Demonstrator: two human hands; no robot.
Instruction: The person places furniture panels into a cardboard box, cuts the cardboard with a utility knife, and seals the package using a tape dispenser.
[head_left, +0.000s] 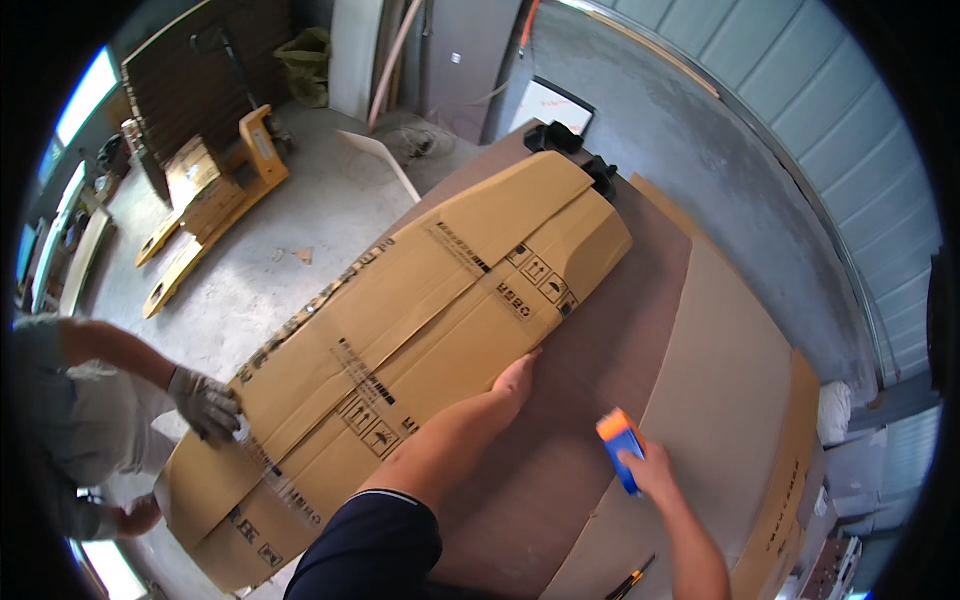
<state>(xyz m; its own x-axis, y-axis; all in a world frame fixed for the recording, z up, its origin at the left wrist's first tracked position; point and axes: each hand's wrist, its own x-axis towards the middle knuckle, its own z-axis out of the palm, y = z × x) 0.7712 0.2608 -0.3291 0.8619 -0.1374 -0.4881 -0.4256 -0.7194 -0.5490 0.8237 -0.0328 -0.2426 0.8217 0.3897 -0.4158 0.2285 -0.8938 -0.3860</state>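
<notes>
A long cardboard carton (420, 330) with printed handling symbols lies slantwise on a brown board-topped table (525, 480). My left hand (517, 375) rests against the carton's near right edge, its fingertips partly hidden by the carton. Over the table to the right, my right hand (646, 469) grips a blue and orange handheld tool (621, 450), perhaps a tape dispenser; its exact kind is unclear. Strips of clear tape seem to cross the carton. A flat sheet of cardboard (697, 360) lies under my right arm, with a yellow and black utility knife (630, 577) on it.
At the left stands a co-worker, whose gloved hand (206, 405) touches the carton. A yellow pallet jack (262, 157) is on the floor behind. Black objects (555, 139) lie at the table's far end, beside a framed white panel (551, 109).
</notes>
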